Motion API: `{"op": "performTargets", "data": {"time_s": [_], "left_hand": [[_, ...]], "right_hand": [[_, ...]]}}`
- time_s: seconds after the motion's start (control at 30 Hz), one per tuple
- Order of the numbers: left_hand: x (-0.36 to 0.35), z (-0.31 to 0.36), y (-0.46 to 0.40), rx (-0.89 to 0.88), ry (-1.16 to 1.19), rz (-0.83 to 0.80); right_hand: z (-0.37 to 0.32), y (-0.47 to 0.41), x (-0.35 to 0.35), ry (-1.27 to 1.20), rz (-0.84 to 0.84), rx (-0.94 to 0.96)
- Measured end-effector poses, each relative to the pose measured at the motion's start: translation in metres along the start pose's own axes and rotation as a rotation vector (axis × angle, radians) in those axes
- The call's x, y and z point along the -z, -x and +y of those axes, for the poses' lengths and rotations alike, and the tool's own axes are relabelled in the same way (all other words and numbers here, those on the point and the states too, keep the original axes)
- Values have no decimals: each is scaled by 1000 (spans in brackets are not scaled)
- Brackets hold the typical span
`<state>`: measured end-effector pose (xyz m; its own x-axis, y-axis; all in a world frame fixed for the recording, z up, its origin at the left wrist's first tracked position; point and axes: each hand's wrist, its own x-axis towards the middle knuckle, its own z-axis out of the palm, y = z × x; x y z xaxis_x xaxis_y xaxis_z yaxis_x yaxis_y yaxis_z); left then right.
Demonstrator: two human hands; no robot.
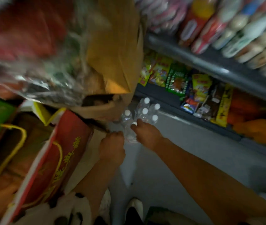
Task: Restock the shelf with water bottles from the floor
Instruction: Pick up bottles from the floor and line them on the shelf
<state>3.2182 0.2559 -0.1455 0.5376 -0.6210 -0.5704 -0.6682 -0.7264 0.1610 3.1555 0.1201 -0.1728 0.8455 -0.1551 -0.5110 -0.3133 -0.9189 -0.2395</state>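
Note:
A pack of clear water bottles with white caps stands on the grey floor, wrapped in clear plastic film, in the middle of the head view. My left hand is closed on the film at the pack's near left corner. My right hand grips the film at the pack's near edge, fingers beside a white cap. The frame is blurred, so the exact hold is hard to make out. The shelf runs along the right side.
Snack packets fill the shelf's lower tier and round packs the upper one. Orange bottles lie at the shelf's base. On the left stand a red gift box, a brown cardboard box and plastic-wrapped goods.

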Motion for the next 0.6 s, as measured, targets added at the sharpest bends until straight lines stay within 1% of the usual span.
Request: {"op": "performTargets", "data": {"time_s": [0.07,0.2,0.3,0.4,0.47,0.6], "left_hand": [[46,14,35,-39,-25,27],[140,47,106,-129,-52,60],[217,76,153,-180,-37,154],[292,106,194,-333,-29,178],[336,123,219,-417,18,205],[404,153,264,-557,36,195]], "right_hand": [[-6,46,56,-40,-8,-31],[-19,146,175,47,37,-76],[-27,220,264,91,109,-51],[-35,283,343,83,191,-14],[-41,321,389,87,245,22],[-64,389,471,98,331,81]]}}
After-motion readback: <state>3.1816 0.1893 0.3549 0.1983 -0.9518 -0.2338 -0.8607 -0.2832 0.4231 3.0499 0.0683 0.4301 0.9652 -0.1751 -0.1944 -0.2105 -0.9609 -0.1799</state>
